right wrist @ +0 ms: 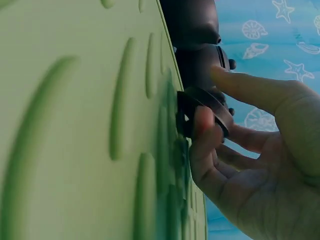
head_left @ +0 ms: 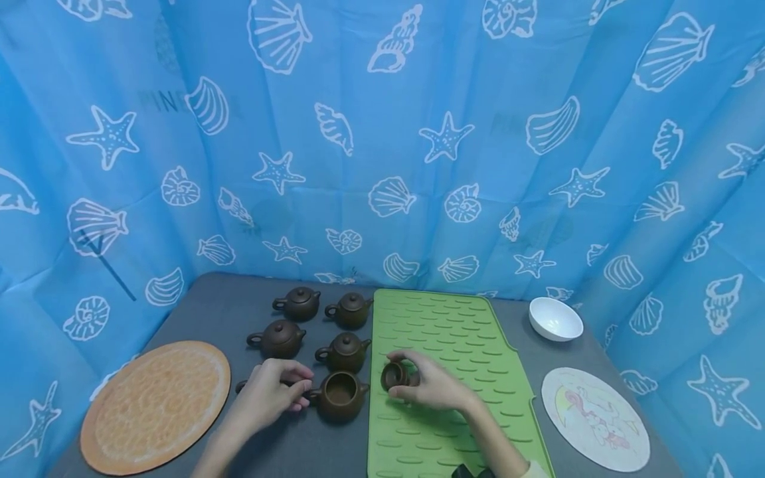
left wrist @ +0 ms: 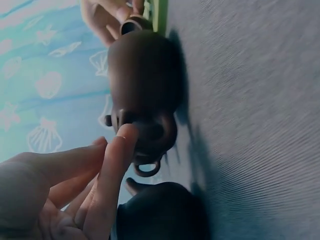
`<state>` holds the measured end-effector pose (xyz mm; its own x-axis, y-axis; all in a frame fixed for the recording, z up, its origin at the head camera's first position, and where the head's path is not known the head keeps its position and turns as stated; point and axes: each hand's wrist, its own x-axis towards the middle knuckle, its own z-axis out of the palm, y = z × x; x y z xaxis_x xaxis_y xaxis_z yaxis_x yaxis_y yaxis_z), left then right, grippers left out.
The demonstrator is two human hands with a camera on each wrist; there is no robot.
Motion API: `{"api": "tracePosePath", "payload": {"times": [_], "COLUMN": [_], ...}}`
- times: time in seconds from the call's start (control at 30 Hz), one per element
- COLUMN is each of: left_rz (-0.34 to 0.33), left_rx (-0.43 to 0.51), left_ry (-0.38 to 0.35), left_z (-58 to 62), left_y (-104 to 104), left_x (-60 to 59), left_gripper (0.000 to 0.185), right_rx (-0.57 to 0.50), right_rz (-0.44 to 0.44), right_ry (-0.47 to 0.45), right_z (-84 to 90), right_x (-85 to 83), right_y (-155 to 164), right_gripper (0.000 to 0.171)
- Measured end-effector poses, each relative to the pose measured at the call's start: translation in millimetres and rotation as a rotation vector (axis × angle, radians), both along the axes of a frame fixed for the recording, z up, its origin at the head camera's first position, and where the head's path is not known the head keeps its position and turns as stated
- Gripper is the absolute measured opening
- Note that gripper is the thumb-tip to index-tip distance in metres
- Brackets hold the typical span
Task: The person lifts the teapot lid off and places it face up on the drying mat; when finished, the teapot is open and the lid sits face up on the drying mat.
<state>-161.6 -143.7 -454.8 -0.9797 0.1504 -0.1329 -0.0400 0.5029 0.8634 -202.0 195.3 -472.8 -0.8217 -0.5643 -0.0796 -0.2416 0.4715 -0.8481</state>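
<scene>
A brown teapot (head_left: 340, 397) stands lidless on the dark table, its round mouth facing up. At its handle is my left hand (head_left: 277, 393), thumb and fingers pinching there; the left wrist view shows the fingertips overlapping the handle (left wrist: 170, 131). My right hand (head_left: 435, 385) holds a small round brown lid (head_left: 393, 376) by its edge over the green mat (head_left: 436, 318). The lid is tipped, with its hollow underside turned toward the teapot. In the right wrist view the lid (right wrist: 212, 107) sits between thumb and fingers. Another teapot (left wrist: 160, 212) is mostly hidden behind my left hand in the head view.
Several lidded teapots (head_left: 346, 352) stand in two columns behind the lidless one. A round tan placemat (head_left: 155, 406) lies at the left. On the right are a white bowl (head_left: 556, 320) and a round printed mat (head_left: 595, 419). A blue shell-patterned curtain (head_left: 382, 146) hangs behind.
</scene>
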Motion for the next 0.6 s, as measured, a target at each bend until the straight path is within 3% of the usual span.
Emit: {"api": "tracePosePath", "payload": {"times": [0.3, 0.6], "left_rz": [-0.027, 0.034], "left_rx": [0.003, -0.084], "left_ry": [0.125, 0.197], "left_z": [9.1, 6.9], "left_y": [-1, 10], "left_x": [-19.1, -36.3], "left_gripper": [0.014, 0.013], "right_rx": [0.015, -0.134], "right_rz": [-0.108, -0.134], "right_ry": [0.094, 0.047], "right_z": [17.5, 27.1], "right_x": [-9.9, -25.7], "right_y": [-4, -43], "right_gripper": [0.056, 0.033]}}
